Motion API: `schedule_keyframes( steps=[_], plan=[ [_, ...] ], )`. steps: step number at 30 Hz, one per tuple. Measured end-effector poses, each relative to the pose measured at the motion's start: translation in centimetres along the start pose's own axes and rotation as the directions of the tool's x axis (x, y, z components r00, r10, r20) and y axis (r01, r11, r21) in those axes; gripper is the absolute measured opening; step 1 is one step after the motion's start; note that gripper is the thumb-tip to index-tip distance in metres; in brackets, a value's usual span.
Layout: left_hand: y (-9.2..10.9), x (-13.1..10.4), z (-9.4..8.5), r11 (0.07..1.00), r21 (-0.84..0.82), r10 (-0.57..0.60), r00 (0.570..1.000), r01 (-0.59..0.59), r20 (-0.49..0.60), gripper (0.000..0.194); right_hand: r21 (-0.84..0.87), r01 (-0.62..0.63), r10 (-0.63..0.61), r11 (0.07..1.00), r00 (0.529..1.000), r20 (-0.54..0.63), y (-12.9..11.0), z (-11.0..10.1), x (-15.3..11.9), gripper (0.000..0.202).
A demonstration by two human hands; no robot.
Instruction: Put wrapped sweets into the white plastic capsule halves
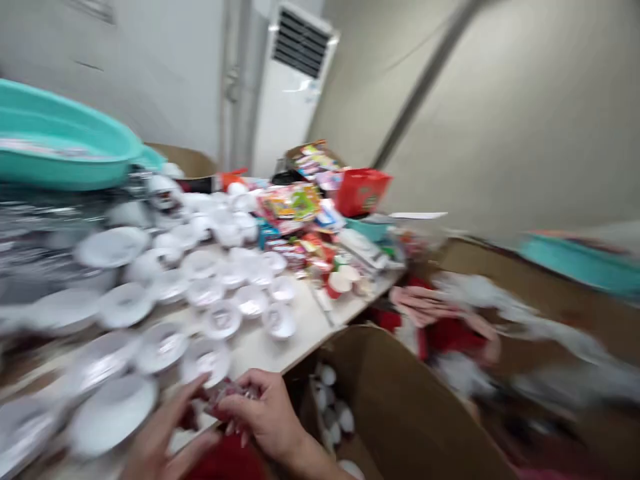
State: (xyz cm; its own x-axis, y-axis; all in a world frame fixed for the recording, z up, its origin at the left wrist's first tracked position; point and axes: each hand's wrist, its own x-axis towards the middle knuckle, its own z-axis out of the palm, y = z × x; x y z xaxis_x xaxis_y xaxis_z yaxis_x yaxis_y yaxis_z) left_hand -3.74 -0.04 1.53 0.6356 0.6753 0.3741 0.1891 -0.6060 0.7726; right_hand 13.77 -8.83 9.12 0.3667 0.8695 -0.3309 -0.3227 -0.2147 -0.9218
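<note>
Many white bowls (126,305) stand on the pale table (260,353), several with small clear or shiny items inside. At the table's front edge my right hand (270,410) is closed on small clear-and-pinkish packets (233,397). Beside it on the left, my left hand (170,433) has its thumb and fingers apart, close to the packets and a white bowl; motion blurs it, and nothing is plainly in its grasp. Something red shows below both hands.
A turquoise basin (65,167) stands at the left. Coloured packets (295,203) and a red bag (363,192) lie at the table's back. An open cardboard box (400,400) with white items is right of my hands. Another turquoise basin (580,263) is far right.
</note>
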Motion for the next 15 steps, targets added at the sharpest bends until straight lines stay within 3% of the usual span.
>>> schedule_keyframes(
  steps=[1, 3, 4, 6, 8, 10, 11, 13, 14, 15],
  plan=[
    [2.1, 0.1, -0.4, 0.996, -0.074, -0.05, 0.998, 0.048, -0.022, 0.03, 0.005, -0.045, 0.045, 0.999, 0.998, 0.039, 1.6, 1.4, -0.1, 0.049],
    [4.6, 0.8, -1.0, 0.969, -0.162, -0.182, 0.983, 0.184, 0.032, 0.025, 0.031, -0.13, 0.127, 0.991, 0.987, 0.104, 3.3, 2.6, -0.6, 0.051],
    [5.0, 1.2, -1.4, 0.951, -0.178, -0.257, 0.967, 0.253, 0.004, 0.026, 0.048, -0.182, 0.173, 0.982, 0.973, 0.15, 3.7, 2.6, -0.7, 0.052],
    [4.6, 1.3, -2.8, 0.944, -0.12, -0.323, 0.935, 0.307, -0.149, 0.026, 0.12, -0.272, 0.25, 0.955, 0.953, 0.172, 3.8, 2.0, -0.4, 0.051],
    [3.4, 0.2, -4.8, 0.962, 0.083, -0.216, 0.911, 0.26, -0.352, 0.021, 0.217, -0.318, 0.289, 0.923, 0.945, 0.152, 3.5, 1.5, -0.1, 0.05],
    [1.7, -1.5, -6.7, 0.91, 0.378, 0.01, 0.901, 0.171, -0.434, 0.015, 0.298, -0.3, 0.275, 0.906, 0.954, 0.124, 2.7, 1.0, 0.1, 0.054],
    [0.8, -2.3, -7.3, 0.854, 0.506, 0.119, 0.899, 0.124, -0.422, 0.015, 0.325, -0.248, 0.232, 0.912, 0.969, 0.088, 1.9, 0.5, 0.3, 0.057],
    [-1.2, -3.5, -7.7, 0.76, 0.65, 0.243, 0.926, 0.003, -0.288, 0.022, 0.302, -0.017, 0.04, 0.953, 0.997, -0.068, -0.4, -1.0, 0.6, 0.059],
    [-2.1, -3.8, -7.5, 0.765, 0.643, 0.247, 0.941, -0.041, -0.233, 0.027, 0.226, 0.164, -0.121, 0.96, 0.973, -0.194, -1.9, -2.2, 0.7, 0.055],
    [-2.8, -4.0, -7.1, 0.775, 0.63, 0.237, 0.946, -0.046, -0.222, 0.029, 0.094, 0.355, -0.31, 0.93, 0.896, -0.318, -3.7, -3.6, 0.5, 0.05]
  ],
)
